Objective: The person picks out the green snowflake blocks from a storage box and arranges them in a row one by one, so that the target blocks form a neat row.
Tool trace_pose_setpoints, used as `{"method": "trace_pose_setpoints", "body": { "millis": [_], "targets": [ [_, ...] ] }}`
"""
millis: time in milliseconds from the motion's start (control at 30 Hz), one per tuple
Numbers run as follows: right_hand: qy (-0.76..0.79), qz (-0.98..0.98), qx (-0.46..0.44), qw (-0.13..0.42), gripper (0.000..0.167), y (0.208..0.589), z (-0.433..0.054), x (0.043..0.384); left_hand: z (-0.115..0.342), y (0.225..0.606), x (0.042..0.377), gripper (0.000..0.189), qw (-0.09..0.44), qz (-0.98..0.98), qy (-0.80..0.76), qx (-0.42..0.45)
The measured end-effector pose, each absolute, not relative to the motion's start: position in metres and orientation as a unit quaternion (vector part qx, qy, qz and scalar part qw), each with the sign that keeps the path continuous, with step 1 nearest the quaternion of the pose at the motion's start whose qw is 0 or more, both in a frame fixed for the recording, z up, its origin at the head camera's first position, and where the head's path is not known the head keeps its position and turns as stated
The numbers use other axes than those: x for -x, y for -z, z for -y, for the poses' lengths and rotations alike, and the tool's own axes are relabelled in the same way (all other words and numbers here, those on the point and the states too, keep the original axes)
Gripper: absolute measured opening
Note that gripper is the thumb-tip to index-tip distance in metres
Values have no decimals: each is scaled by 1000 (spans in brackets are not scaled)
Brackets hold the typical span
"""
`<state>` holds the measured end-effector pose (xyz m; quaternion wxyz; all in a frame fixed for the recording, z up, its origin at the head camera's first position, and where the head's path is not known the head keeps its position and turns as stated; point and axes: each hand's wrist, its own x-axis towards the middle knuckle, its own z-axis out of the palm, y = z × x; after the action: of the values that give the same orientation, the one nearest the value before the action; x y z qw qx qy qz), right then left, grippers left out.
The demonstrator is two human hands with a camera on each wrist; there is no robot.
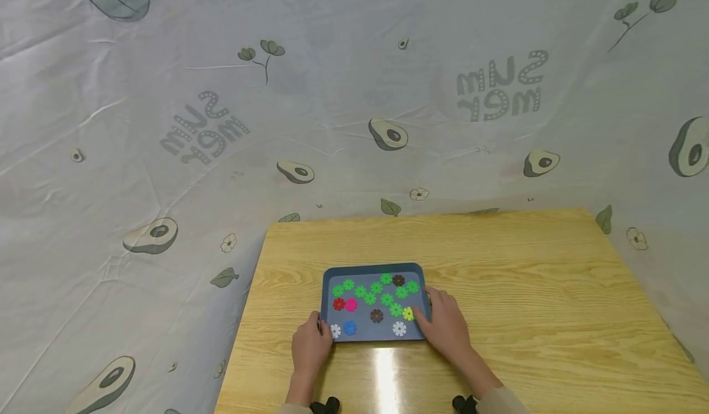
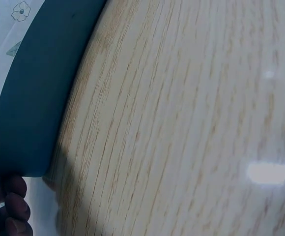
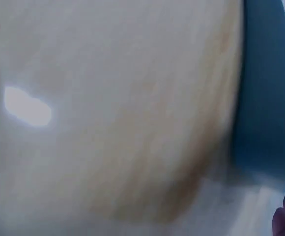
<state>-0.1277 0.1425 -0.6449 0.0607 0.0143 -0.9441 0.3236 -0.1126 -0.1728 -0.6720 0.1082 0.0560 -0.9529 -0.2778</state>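
Note:
A blue-grey tray (image 1: 371, 269) lies between both hands in the head view. My left hand (image 1: 310, 345) grips its near left corner, and my right hand (image 1: 447, 325) holds its right side with the thumb over the rim. Inside are notched plastic discs: several green ones (image 1: 370, 299), two brown (image 1: 376, 315), a red (image 1: 339, 304), a pink (image 1: 351, 304), a yellow (image 1: 408, 314) by the right thumb, a blue (image 1: 349, 327) and two white (image 1: 399, 328). Both wrist views show the tray's outer wall (image 2: 29, 98); curled left fingers (image 2: 17, 206) show beside it. The right wrist view is blurred.
A wood-grain table (image 1: 532, 291) extends far to the right of the tray, with its left edge nearer. Behind and beside it hangs a pale sheet (image 1: 332, 94) printed with avocados and leaves. Light glares off the table in front of the tray.

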Motion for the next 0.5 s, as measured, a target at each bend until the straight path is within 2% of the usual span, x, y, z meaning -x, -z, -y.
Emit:
{"method": "trace_pose_setpoints", "body": {
  "millis": [67,133,267,500],
  "targets": [
    [-310,946,-52,82,46,642,-134,135,173,672,114,15,109,952,278,-61],
    [-297,948,-87,79,40,639,-126,142,172,672,116,16,109,951,281,-64],
    [-254,958,-126,32,38,635,-113,151,171,672,119,14,110,950,285,-61],
    [-203,972,-118,-29,33,639,-97,151,173,673,113,13,87,949,292,-84]
  ]
}}
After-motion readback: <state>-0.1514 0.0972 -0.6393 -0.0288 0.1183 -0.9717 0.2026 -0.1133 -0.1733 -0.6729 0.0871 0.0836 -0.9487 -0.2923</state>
